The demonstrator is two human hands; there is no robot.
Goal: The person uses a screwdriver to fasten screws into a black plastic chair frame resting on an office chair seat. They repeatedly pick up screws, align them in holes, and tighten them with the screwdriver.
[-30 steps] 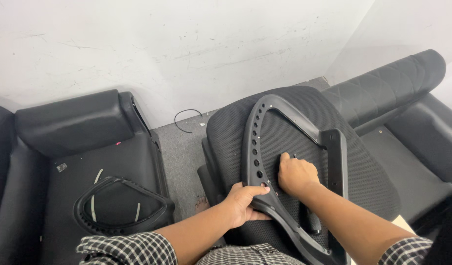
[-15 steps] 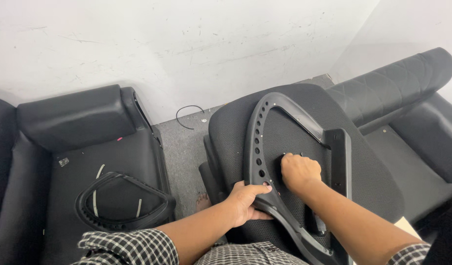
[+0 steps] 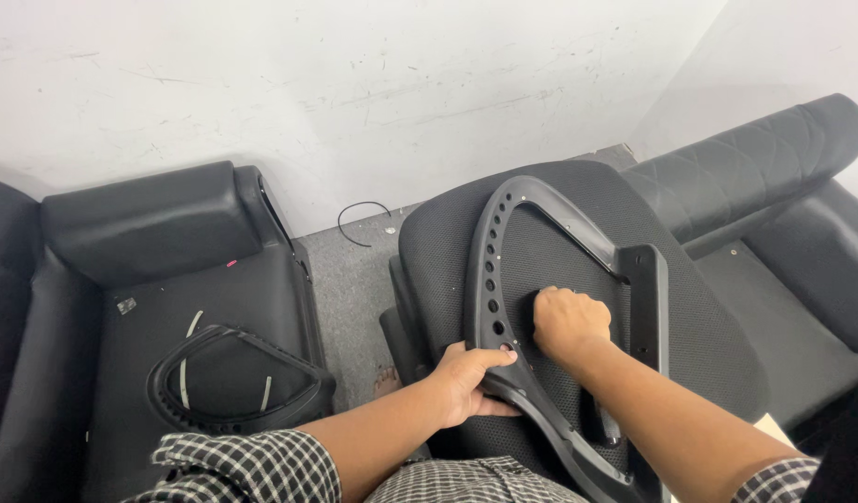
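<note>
A black mesh chair back lies tilted in front of me with a black plastic frame full of holes on top of it. My left hand grips the frame's lower left edge, thumb over the rim. My right hand is a closed fist pressing on the mesh inside the frame opening; whether it holds anything is hidden.
A black leather seat sits on the left with a second black frame piece lying on it. Another quilted black seat stands at the right. A thin black wire lies on the grey floor by the white wall.
My right fist has slid slightly left and down inside the frame opening. My left hand keeps its grip on the frame edge.
</note>
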